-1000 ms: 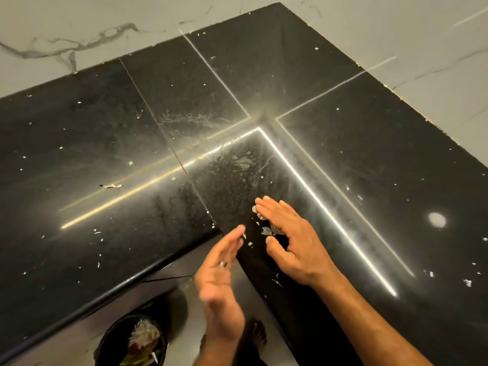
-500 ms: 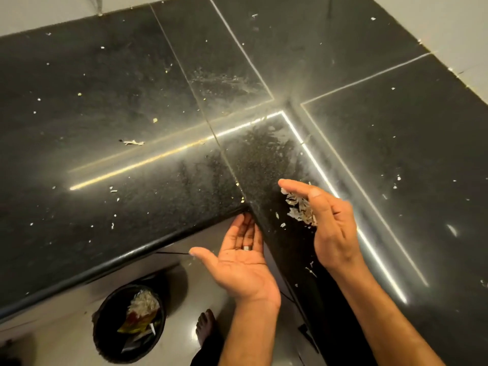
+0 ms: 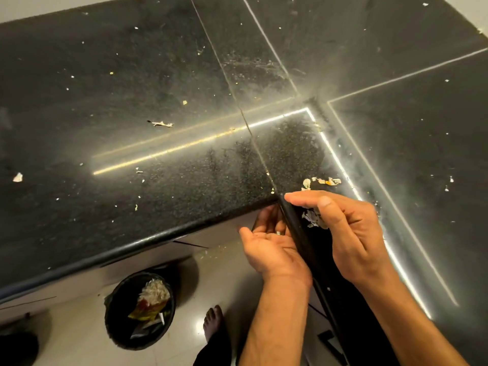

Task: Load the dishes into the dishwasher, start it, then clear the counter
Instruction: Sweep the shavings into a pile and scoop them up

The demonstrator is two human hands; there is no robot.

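Head view: a black stone counter with an inner corner is seen from above, its surface dusted with pale crumbs and flakes. The left hand is held palm up just below the counter's rounded edge at the corner, fingers relaxed and slightly cupped, a ring worn on one finger; nothing is gripped in it. The right hand is set on edge on the counter right beside that rim, fingers straight and close together, thumb extended toward the corner. A small heap of pale scraps is gathered against its palm side, on the counter top at the edge, directly above the left palm. More scraps lie just beyond the fingertips. A larger flake is seen well apart to the left. On the tiled floor below, a black bin holding wrappers and waste stands near a bare foot.
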